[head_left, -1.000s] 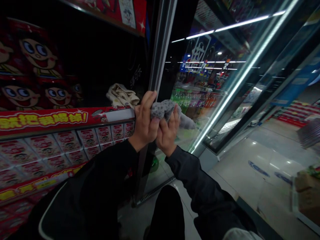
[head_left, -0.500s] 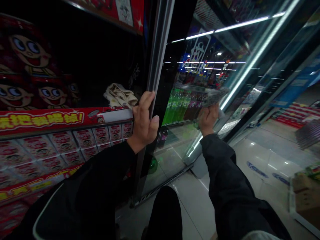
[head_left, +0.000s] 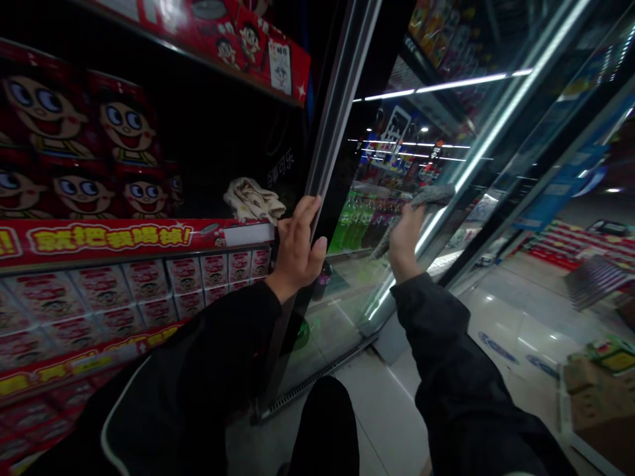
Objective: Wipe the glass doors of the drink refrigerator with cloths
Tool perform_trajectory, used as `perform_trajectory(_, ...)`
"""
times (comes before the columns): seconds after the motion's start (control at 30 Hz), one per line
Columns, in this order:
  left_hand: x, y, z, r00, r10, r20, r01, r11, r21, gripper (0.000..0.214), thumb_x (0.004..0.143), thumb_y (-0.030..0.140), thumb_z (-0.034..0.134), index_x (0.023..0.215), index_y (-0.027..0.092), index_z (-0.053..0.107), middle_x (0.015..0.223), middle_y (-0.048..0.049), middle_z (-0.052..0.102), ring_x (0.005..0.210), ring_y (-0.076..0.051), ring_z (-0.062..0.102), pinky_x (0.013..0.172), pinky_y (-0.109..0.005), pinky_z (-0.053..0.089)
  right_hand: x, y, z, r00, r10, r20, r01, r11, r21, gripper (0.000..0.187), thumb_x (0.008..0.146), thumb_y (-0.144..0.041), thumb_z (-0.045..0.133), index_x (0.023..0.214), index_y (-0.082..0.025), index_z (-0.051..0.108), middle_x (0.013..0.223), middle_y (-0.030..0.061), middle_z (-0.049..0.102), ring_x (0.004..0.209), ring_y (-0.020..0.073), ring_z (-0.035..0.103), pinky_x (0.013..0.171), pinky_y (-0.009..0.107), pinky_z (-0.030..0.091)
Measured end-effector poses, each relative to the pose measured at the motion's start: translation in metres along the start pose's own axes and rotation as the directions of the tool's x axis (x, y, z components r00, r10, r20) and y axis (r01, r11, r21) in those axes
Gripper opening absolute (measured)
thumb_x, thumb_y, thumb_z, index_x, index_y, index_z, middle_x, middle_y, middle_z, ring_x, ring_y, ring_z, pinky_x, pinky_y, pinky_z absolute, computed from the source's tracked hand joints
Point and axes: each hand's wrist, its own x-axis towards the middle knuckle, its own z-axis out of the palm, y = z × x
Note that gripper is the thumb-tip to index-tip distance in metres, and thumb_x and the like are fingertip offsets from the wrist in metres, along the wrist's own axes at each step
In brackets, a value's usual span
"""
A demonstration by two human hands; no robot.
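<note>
Snack cartons (head_left: 133, 291) left of door frame (head_left: 342, 112), folded cloth (head_left: 253, 200) on shelf (head_left: 124, 237) above them, bottled drinks (head_left: 357, 221) behind glass door (head_left: 476, 165)

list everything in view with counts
grey cloth: 1, grey, on door glass in right grip
door: 1, black-framed glass, centre
bottles: several, green and purple, behind glass
cream cloth: 1, cream, on dark shelf
cartons: many, red and white, stacked left
boxes: a few, brown, lower right
floor: 1, white tile, below
left grip: 1, bare, curled round door edge
right grip: 1, bare, holding grey cloth
</note>
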Motion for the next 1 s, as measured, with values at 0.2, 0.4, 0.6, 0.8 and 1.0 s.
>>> perform_trajectory(0.2, -0.005, -0.005, 0.005, 1.0, -0.003, -0.028, 0.002, 1.0, -0.029, 0.068, 0.117, 0.059, 0.023, 0.175, 0.024, 0.028, 0.171, -0.0167, 0.053, 0.161, -0.034, 0.051, 0.128, -0.05, 0.041, -0.091, -0.111, 0.05, 0.938, -0.343, 0.044, 0.346, 0.922, -0.172, 0.068, 0.113, -0.048, 0.036, 0.176, -0.024, 0.029, 0.187, 0.0163, 0.017, 0.178, 0.0382, 0.009, 0.139, 0.074, 0.022)
perform_trajectory(0.4, -0.009, -0.013, 0.009, 0.998, 0.023, -0.059, -0.026, 0.999, -0.044, 0.066, 0.117, 0.056, 0.027, 0.177, 0.029, 0.024, 0.176, -0.0127, 0.048, 0.157, -0.032, 0.054, 0.128, -0.05, 0.045, -0.103, -0.13, 0.049, 0.728, -0.662, 0.18, 0.686, 0.693, -0.223, 0.053, 0.111, -0.038, 0.044, 0.163, -0.033, 0.055, 0.181, 0.0081, 0.039, 0.177, 0.0336, 0.021, 0.14, 0.062, 0.027)
perform_trajectory(0.6, -0.004, -0.005, 0.003, 0.999, -0.048, -0.016, 0.047, 0.997, -0.057, 0.07, 0.115, 0.063, 0.022, 0.174, 0.027, 0.029, 0.172, -0.0147, 0.05, 0.164, -0.035, 0.047, 0.127, -0.052, 0.046, -0.052, -0.054, 0.028, 0.774, -0.592, 0.226, 0.633, 0.738, -0.235, 0.052, 0.112, -0.049, 0.041, 0.159, -0.035, 0.058, 0.181, 0.0058, 0.039, 0.176, 0.0343, 0.025, 0.14, 0.068, 0.023)
perform_trajectory(0.8, -0.002, -0.004, 0.004, 0.998, -0.037, -0.042, 0.034, 0.997, -0.063, 0.068, 0.115, 0.063, 0.025, 0.173, 0.028, 0.033, 0.172, -0.0132, 0.051, 0.161, -0.034, 0.051, 0.127, -0.051, 0.045, -0.003, 0.03, -0.004, 0.949, -0.31, 0.058, 0.316, 0.924, -0.215, 0.067, 0.108, -0.06, 0.035, 0.16, -0.021, 0.055, 0.178, 0.0165, 0.041, 0.174, 0.033, 0.027, 0.142, 0.063, 0.02)
perform_trajectory(1.0, -0.002, -0.002, 0.002, 0.999, -0.013, -0.035, 0.012, 0.999, -0.034, 0.066, 0.117, 0.058, 0.027, 0.174, 0.025, 0.032, 0.168, -0.0171, 0.056, 0.16, -0.032, 0.053, 0.127, -0.047, 0.042, 0.032, 0.061, -0.042, 0.998, 0.003, -0.056, -0.009, 0.995, -0.095, 0.054, 0.106, -0.048, 0.043, 0.148, -0.018, 0.059, 0.152, 0.0175, 0.063, 0.15, 0.0296, 0.055, 0.136, 0.057, 0.036)
